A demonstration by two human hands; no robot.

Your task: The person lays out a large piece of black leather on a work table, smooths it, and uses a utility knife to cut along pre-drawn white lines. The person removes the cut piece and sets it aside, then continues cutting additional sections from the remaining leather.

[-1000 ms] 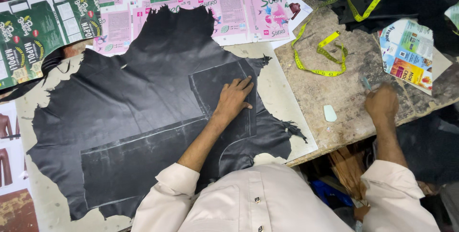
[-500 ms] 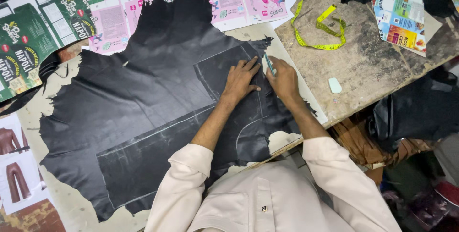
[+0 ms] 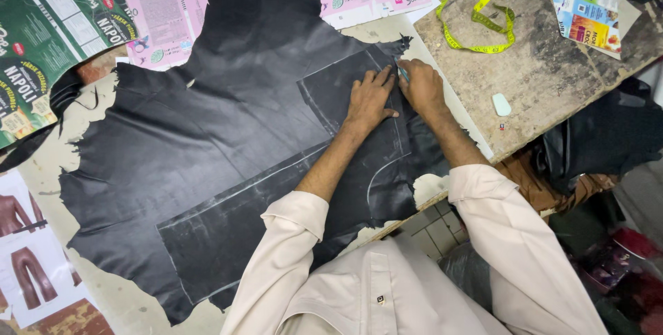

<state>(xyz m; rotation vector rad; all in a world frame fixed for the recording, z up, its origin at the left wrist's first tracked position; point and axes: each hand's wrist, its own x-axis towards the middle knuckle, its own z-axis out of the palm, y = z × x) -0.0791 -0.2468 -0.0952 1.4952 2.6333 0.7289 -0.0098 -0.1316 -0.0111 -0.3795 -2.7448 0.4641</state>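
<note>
Yellow tape measure (image 3: 483,24) & chalk (image 3: 502,104) near hands.

Both arms reach from the lower middle of the frame toward the upper centre, sleeves cream and long, forearms bare. The left hand (image 3: 369,97) lies flat, palm down, fingers spread and pointing up the frame. The right hand (image 3: 420,85) sits just beside it on the right, fingers curled together in a pinch at its upper tip.

One head cam, looks steeply down, close over worktable (image 3: 552,79) & hands (image 3: 397,93).
</note>
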